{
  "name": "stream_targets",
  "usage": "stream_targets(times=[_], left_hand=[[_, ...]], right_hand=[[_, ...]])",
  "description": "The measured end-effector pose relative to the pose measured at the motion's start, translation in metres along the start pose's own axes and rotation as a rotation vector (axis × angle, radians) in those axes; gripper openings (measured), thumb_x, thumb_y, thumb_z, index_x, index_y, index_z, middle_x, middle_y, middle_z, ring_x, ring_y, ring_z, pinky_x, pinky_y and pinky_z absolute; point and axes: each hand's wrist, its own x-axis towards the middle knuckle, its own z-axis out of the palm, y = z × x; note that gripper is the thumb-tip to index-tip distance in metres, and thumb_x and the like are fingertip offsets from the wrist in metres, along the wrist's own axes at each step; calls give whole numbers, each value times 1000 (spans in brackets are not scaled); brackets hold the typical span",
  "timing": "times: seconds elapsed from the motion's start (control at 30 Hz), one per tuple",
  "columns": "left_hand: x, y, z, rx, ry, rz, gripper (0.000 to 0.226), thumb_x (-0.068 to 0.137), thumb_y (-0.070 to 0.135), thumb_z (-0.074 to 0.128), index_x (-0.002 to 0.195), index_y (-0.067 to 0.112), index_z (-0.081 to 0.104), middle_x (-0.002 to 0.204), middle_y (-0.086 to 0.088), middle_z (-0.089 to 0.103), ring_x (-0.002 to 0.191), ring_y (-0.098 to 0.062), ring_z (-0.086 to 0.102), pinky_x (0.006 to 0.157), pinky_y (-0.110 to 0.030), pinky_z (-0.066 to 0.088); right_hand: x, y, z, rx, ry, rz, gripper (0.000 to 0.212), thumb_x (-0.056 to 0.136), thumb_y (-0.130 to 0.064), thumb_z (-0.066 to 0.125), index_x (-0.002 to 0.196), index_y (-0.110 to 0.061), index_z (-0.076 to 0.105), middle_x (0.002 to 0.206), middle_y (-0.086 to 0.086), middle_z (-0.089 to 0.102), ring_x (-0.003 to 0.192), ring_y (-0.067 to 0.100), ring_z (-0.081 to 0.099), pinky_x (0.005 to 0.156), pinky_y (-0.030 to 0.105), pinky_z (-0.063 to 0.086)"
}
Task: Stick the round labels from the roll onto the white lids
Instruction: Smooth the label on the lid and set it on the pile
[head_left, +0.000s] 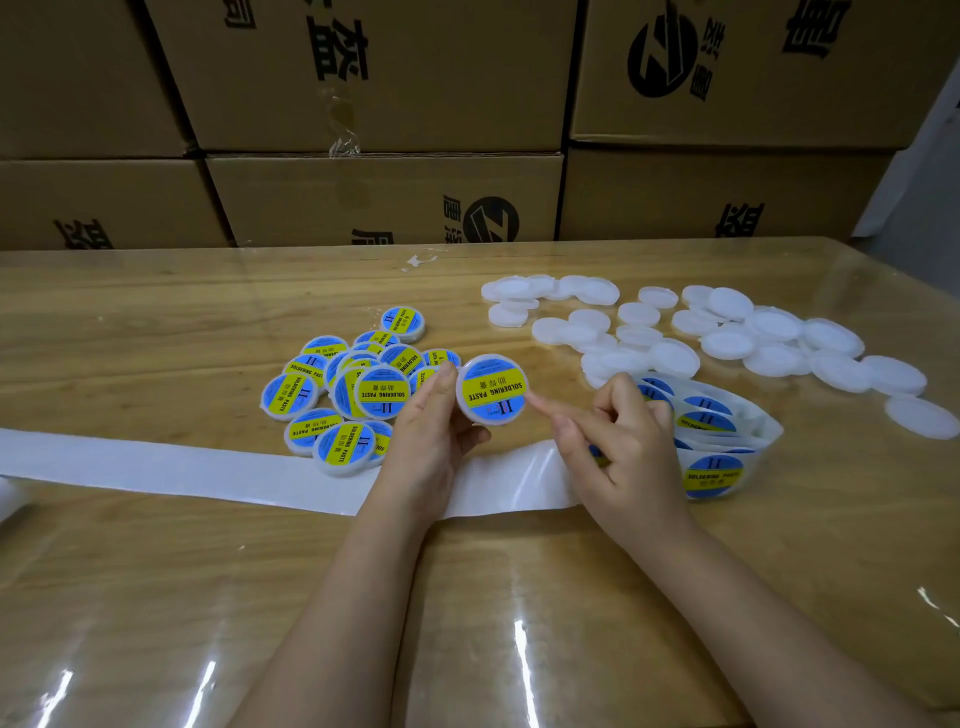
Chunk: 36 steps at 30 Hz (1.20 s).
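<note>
Left hand (431, 441): thumb and fingers clamped on the rim of a round white lid (492, 389), held tilted above the table, with glossy blue-and-yellow print on its face. Right hand (618, 441): straight index fingertip (535, 402) touches the lid's edge. Its other fingers are curled; cannot tell if they hold anything. Label roll (712, 447) lies just beside it. Slick bare backing strip (208, 473) crosses the film-covered wooden table (156, 322). Labelled lids (353, 400) are heaped left, plain translucent lids (727, 338) right.

Labelled lids (358, 395) lie left of bare lids (727, 338), boxes (384, 197) behind.
</note>
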Motion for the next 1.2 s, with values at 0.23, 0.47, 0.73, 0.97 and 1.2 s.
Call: stream_targets(times=[0.23,0.47,0.73,0.97,1.2], left_hand=[[-2,1,1,22,-82,-69,36,83,49,52,82,21,75,81,-1,72,71,-13,67,63,-22,54],[-8,-4,13,-20,-198,-147,42,86,47,57,98,9,70,101,-22,64,93,-33,57,85,-46,48],[-8,-7,13,98,-221,-75,21,74,18,71,94,13,64,83,-5,72,81,-23,62,75,-40,45],[-7,-2,12,119,-160,-11,23,71,26,68,92,15,66,74,6,70,63,-3,59,54,-16,41],[-8,-4,16,137,-174,45,11,87,19,59,94,14,67,67,13,64,49,2,45,45,-11,33]], right_hand=[[0,-2,-3,5,-13,36,33,94,-36,41,121,-33,59,75,-1,41,71,10,44,76,35,32],[-2,-6,3,131,-47,124,38,86,-34,60,120,-17,63,80,-14,52,74,-4,43,82,31,34],[-3,-7,5,150,52,145,23,91,-13,53,108,-9,67,88,-21,56,95,-32,33,72,40,44],[-4,-6,7,184,-65,150,43,78,-21,67,120,-16,59,66,-20,47,74,-11,46,79,22,32],[-5,-5,7,331,-87,244,26,85,-33,56,108,-40,46,79,-5,65,77,22,58,75,45,48]])
